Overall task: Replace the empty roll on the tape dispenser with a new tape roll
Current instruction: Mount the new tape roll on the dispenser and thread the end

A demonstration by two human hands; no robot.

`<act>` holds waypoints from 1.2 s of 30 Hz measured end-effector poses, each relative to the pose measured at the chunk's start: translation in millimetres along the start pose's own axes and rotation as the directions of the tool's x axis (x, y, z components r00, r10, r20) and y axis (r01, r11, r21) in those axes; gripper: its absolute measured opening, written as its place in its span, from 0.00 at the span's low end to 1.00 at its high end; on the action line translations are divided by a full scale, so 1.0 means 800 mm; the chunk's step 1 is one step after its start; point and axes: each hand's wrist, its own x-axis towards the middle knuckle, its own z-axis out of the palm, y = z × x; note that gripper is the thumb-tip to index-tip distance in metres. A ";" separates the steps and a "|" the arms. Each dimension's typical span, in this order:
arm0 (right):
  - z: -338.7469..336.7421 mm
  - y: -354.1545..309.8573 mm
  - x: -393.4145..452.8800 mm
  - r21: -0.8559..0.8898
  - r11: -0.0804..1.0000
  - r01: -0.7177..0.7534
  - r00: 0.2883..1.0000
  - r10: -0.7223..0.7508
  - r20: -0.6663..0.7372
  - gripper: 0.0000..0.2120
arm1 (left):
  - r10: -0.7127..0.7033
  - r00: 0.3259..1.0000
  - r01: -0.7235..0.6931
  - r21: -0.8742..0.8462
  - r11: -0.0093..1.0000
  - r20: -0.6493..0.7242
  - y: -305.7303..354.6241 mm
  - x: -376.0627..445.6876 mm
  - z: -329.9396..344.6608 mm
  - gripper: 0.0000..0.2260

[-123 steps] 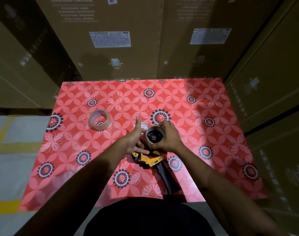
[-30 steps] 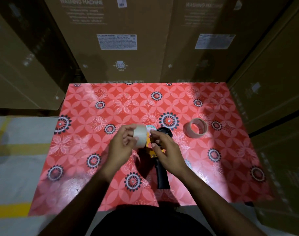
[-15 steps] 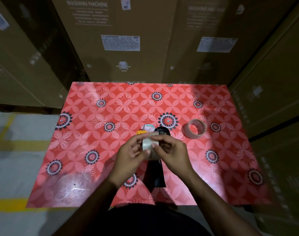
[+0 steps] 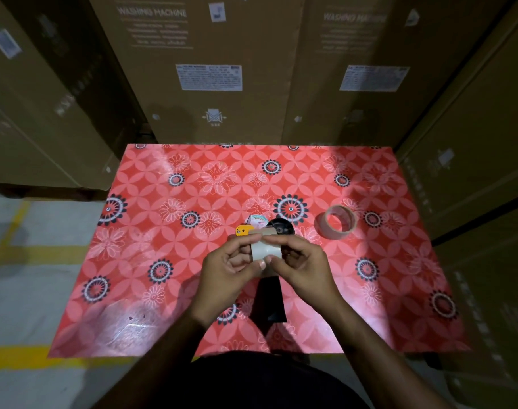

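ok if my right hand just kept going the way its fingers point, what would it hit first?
The right hand points left across the tape roll it pinches, so past the roll it would most likely meet the left hand, whose fingertips already sit beside it on the roll.

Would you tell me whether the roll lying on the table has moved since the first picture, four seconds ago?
Yes. The roll now lies right of the tape dispenser; in that first picture it lay to its left on the red tablecloth.
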 end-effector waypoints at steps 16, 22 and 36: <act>-0.006 -0.004 -0.002 0.043 0.998 -0.039 0.999 0.040 -0.020 0.12 | 0.024 0.999 -0.022 -0.040 0.999 0.045 0.007 -0.004 0.004 0.16; -0.008 -0.009 -0.001 0.097 0.994 -0.041 0.999 0.042 -0.017 0.10 | 0.009 0.999 -0.007 0.051 0.999 -0.033 0.003 0.005 0.004 0.10; -0.017 -0.005 -0.005 0.089 0.995 -0.039 0.996 0.031 0.088 0.17 | -0.002 0.999 -0.002 0.071 0.997 0.045 -0.001 0.002 0.002 0.17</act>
